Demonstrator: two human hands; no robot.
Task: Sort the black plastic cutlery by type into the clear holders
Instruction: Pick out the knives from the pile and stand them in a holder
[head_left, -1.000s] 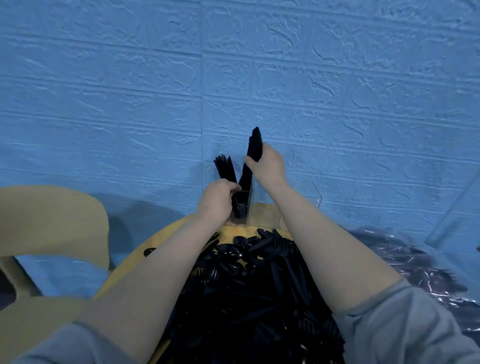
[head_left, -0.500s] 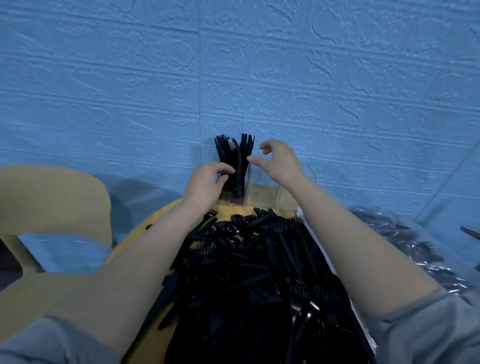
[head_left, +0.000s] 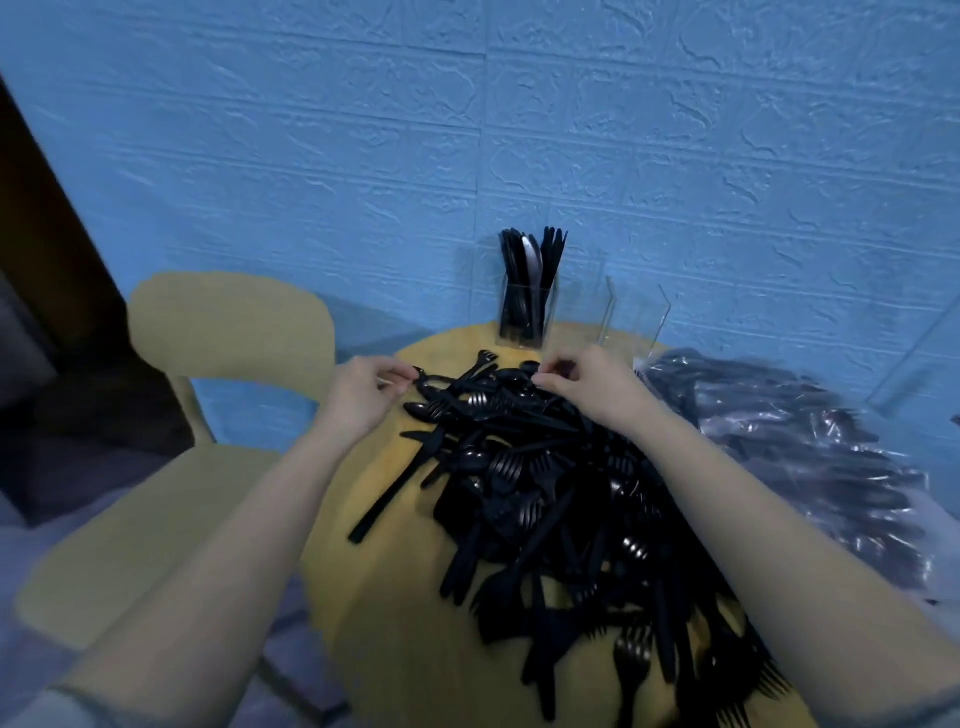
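Observation:
A big pile of black plastic cutlery (head_left: 561, 499) covers the round yellow table (head_left: 395, 597). At the table's far edge stands a clear holder (head_left: 525, 312) with several black pieces upright in it. A second clear holder (head_left: 636, 317) next to it on the right looks empty. My left hand (head_left: 363, 389) is at the pile's far left edge, thumb and forefinger pinched on the tip of a black piece (head_left: 423, 375). My right hand (head_left: 587, 384) is at the pile's far end, fingertips pinched down among the cutlery; what it holds is hidden.
A clear plastic bag of more black cutlery (head_left: 789, 441) lies on the right of the table. A yellow chair (head_left: 218, 364) stands to the left. A blue textured wall (head_left: 467, 130) rises right behind the holders.
Both hands have left the filled holder and come down to the pile's far end. The bundle my right hand held a second ago now stands in the holder.

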